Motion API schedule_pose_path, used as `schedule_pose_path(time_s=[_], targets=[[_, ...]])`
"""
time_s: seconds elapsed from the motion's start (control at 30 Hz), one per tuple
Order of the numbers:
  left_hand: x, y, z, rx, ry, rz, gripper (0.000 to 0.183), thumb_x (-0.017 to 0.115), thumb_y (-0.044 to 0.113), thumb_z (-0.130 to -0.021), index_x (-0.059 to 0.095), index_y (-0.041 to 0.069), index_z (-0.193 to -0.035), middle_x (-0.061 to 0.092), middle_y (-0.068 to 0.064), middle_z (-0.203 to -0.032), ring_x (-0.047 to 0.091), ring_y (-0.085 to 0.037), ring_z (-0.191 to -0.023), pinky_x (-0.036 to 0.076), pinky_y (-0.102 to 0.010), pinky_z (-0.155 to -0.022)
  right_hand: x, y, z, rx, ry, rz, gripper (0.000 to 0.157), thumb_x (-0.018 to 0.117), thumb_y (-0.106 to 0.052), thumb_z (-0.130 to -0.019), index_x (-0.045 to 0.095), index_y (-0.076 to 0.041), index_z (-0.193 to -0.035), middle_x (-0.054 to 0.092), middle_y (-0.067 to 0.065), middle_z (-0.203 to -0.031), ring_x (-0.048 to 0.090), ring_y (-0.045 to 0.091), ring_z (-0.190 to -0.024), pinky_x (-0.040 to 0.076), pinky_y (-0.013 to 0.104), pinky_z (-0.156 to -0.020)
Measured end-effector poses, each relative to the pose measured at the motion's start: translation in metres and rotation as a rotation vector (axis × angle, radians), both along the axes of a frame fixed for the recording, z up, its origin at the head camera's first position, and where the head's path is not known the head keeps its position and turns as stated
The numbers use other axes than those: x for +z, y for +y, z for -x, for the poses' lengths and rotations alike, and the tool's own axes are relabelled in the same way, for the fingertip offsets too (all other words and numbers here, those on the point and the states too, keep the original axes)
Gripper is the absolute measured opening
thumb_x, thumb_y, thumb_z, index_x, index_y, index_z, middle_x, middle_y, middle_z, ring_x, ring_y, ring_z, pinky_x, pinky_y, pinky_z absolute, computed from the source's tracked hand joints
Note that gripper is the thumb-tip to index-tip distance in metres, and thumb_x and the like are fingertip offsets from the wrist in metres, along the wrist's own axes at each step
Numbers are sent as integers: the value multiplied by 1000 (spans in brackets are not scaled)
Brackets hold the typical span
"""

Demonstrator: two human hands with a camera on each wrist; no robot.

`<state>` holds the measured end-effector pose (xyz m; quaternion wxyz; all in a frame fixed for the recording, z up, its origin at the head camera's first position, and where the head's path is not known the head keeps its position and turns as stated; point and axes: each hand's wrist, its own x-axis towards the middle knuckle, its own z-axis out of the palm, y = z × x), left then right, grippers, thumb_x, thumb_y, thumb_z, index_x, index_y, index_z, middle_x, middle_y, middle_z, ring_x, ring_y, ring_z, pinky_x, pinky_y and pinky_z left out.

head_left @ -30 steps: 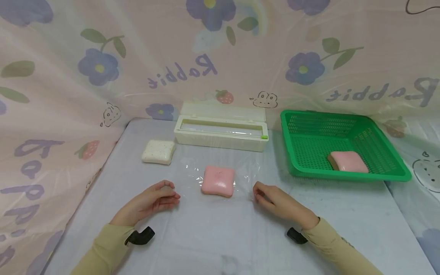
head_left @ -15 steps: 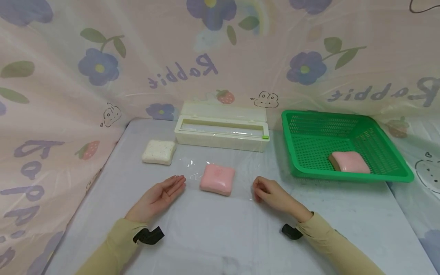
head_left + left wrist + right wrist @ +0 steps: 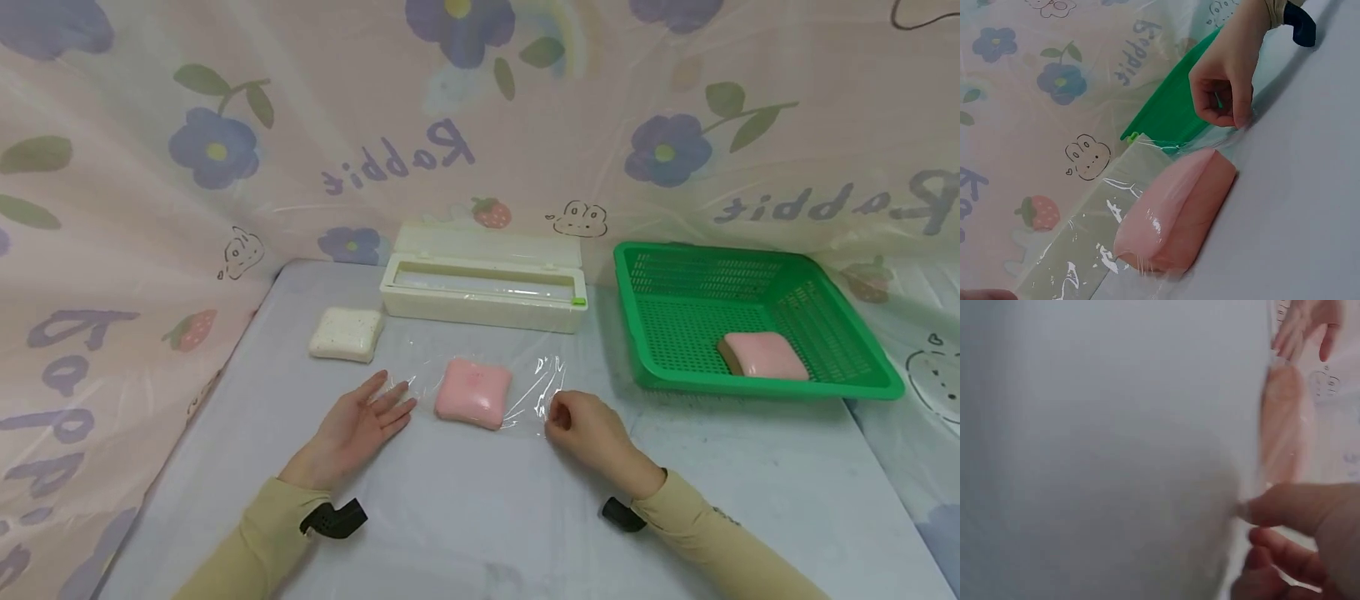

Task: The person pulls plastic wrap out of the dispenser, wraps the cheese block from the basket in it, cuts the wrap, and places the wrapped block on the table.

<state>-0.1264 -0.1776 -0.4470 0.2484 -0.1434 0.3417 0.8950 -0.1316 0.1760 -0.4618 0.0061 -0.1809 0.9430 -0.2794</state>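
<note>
A pink, pillow-shaped soap bar (image 3: 473, 395) lies mid-table with a sheet of clear plastic film (image 3: 531, 398) about it; whether film also covers its top I cannot tell. My right hand (image 3: 594, 435) pinches the film's right edge between thumb and curled fingers, and glossy creases run from there to the bar. On the left, my left hand (image 3: 351, 432) is palm up with fingers spread beside the film's left edge, gripping nothing. In the left wrist view the soap bar (image 3: 1175, 215) shows a darker side below its glossy top.
A cream cling film box (image 3: 483, 310) stands behind with its lid raised. A speckled white soap bar (image 3: 347, 334) sits at left. At right, a green basket (image 3: 757, 385) holds another pink soap bar (image 3: 767, 356). A printed curtain (image 3: 517, 117) rises at the back.
My left hand has moved slightly right and spread its fingers, turning palm up. The right hand has shifted a little left, still at the film edge, and creases now show right of the bar.
</note>
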Motion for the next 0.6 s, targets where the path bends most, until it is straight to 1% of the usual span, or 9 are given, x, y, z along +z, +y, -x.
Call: schedule_pose_path(time_s=[0.1, 0.13, 0.2, 0.23, 0.27, 0.33, 0.4, 0.5, 0.6], targets=[[2, -2, -1, -33, 31, 13, 59, 28, 27, -107, -6, 14, -153, 7, -23, -156, 13, -39, -141, 16, -44, -116, 9, 2, 1, 28, -3, 12, 15, 71, -12, -82, 59, -16, -75, 48, -9, -63, 44, 8, -57, 39, 24, -49], [3, -2, -3, -43, 61, 59, 57, 29, 26, -106, -1, 11, -153, 11, -25, -154, 16, -39, -141, 18, -44, -115, 12, 1, 3, 49, 1, 22, 13, 71, -12, -84, 61, -15, -77, 50, -9, -65, 46, 7, -59, 42, 23, -51], [6, 0, -4, -69, 159, 231, 52, 35, 22, -105, 15, 3, -149, 24, -27, -150, 28, -39, -137, 27, -44, -112, 17, 0, 4, 88, 17, 50, 6, 69, -13, -87, 64, -12, -85, 57, -7, -73, 52, 8, -66, 47, 24, -57], [7, 2, -5, -91, 239, 351, 48, 39, 20, -104, 25, -1, -146, 32, -26, -146, 34, -38, -134, 32, -43, -110, 21, -3, 5, 110, 28, 63, 6, 69, -13, -87, 66, -10, -91, 60, -5, -80, 56, 10, -71, 50, 25, -62], [9, 4, -5, -120, 335, 497, 44, 44, 17, -103, 35, -3, -141, 41, -25, -141, 41, -36, -130, 36, -42, -107, 23, -6, 5, 140, 42, 66, 12, 69, -14, -87, 66, -8, -98, 63, -3, -87, 59, 13, -78, 52, 28, -67], [11, 9, -5, -194, 564, 796, 36, 54, 13, -98, 52, -3, -130, 53, -18, -133, 50, -30, -123, 42, -41, -103, 27, -14, 5, 208, 77, 46, 28, 71, -14, -87, 64, -4, -111, 64, 3, -104, 61, 18, -92, 54, 33, -78], [11, 15, -3, -263, 818, 1023, 32, 62, 11, -94, 62, 0, -124, 58, -13, -130, 52, -26, -122, 43, -41, -102, 28, -24, 6, 286, 117, 1, 40, 72, -15, -85, 61, -3, -121, 60, 8, -118, 59, 23, -106, 53, 37, -86], [10, 24, -1, -379, 1162, 1238, 32, 68, 8, -90, 65, 4, -121, 56, -10, -133, 46, -26, -128, 40, -44, -104, 27, -39, 6, 392, 173, -70, 51, 75, -19, -83, 57, -5, -129, 54, 12, -131, 53, 27, -120, 49, 40, -94], [8, 30, 1, -482, 1384, 1405, 38, 71, 8, -87, 63, 4, -124, 51, -11, -137, 41, -29, -132, 37, -46, -106, 24, -49, 5, 455, 199, -130, 57, 77, -21, -81, 55, -5, -132, 50, 16, -137, 49, 31, -124, 47, 44, -97]])
